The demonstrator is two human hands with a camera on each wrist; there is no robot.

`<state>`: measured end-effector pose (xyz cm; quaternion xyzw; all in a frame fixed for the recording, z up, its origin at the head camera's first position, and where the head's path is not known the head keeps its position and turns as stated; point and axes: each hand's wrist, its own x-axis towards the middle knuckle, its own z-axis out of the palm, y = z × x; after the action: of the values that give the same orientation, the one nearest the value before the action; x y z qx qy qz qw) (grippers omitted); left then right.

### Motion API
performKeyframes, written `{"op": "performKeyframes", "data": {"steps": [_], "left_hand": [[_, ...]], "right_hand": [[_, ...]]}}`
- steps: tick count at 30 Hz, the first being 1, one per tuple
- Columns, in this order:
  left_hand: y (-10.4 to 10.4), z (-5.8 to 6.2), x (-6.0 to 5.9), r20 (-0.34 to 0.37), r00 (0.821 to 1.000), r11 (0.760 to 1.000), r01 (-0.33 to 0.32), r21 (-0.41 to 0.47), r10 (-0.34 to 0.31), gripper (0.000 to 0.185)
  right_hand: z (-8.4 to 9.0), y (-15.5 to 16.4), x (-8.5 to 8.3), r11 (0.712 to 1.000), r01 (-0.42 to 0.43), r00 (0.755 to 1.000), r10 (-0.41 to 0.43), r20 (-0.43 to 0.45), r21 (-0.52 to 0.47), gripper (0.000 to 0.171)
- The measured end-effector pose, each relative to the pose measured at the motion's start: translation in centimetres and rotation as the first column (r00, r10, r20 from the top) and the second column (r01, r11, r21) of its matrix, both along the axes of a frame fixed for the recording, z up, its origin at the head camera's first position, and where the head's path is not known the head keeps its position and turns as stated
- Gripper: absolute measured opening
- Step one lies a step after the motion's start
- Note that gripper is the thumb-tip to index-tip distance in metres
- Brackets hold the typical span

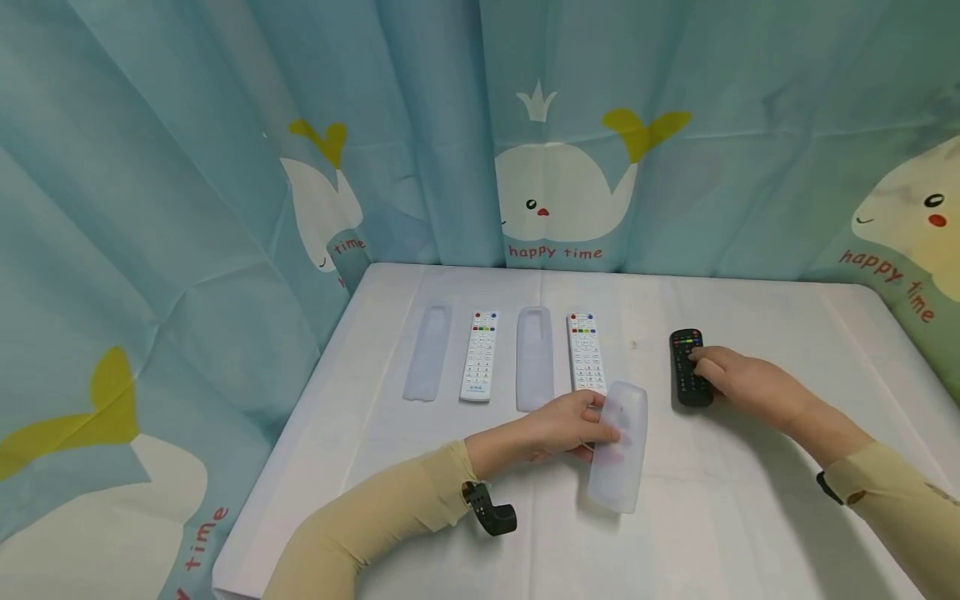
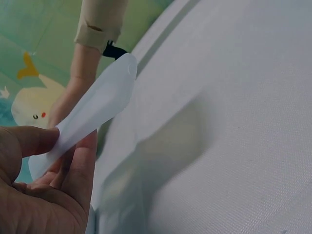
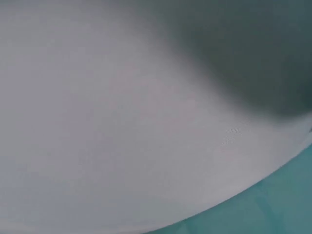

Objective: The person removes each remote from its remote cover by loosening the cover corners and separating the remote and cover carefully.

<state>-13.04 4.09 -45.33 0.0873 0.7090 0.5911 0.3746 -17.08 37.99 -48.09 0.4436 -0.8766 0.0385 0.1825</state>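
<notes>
My left hand [image 1: 566, 429] pinches a translucent remote control cover [image 1: 621, 467] by its left edge, thumb on the near face. In the left wrist view the thumb [image 2: 39, 139] presses the cover [image 2: 100, 100] against the fingers behind it, and it is held above the tabletop. On the right, my right hand [image 1: 742, 379] grips a black remote control [image 1: 684, 375] at its right edge, with fingertips over its buttons. That remote lies on the table. The right wrist view shows neither the hand nor the remote.
Left of the hands, a row holds a translucent cover [image 1: 428, 354], a white remote [image 1: 479, 358], another translucent cover [image 1: 535, 358] and a second white remote [image 1: 586, 346], partly hidden at its lower end. The white table [image 1: 450, 550] meets a blue whale-print curtain [image 1: 435, 125].
</notes>
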Motion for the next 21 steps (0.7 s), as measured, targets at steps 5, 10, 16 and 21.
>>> {"op": "performKeyframes", "data": {"steps": [5, 10, 16, 21], "left_hand": [[0.0, 0.0, 0.0, 0.013, 1.000, 1.000, -0.003, 0.015, 0.003, 0.047], [0.1, 0.3, -0.1, 0.021, 1.000, 1.000, -0.010, 0.023, 0.009, 0.043], [0.6, 0.7, -0.3, 0.015, 1.000, 1.000, -0.013, 0.016, 0.013, 0.044], [1.5, 1.1, -0.7, -0.006, 0.999, 0.999, -0.036, 0.020, 0.037, 0.045]], "right_hand": [[-0.8, 0.6, -0.5, 0.995, -0.046, 0.996, 0.052, -0.072, 0.085, 0.048], [-1.1, 1.0, -0.4, 0.992, -0.060, 0.993, 0.071, -0.098, 0.112, 0.049], [-1.3, 1.3, -0.4, 0.993, -0.047, 0.995, 0.056, -0.079, 0.111, 0.048], [-1.4, 1.4, -0.5, 0.994, -0.039, 0.997, 0.046, -0.069, 0.101, 0.044]]}}
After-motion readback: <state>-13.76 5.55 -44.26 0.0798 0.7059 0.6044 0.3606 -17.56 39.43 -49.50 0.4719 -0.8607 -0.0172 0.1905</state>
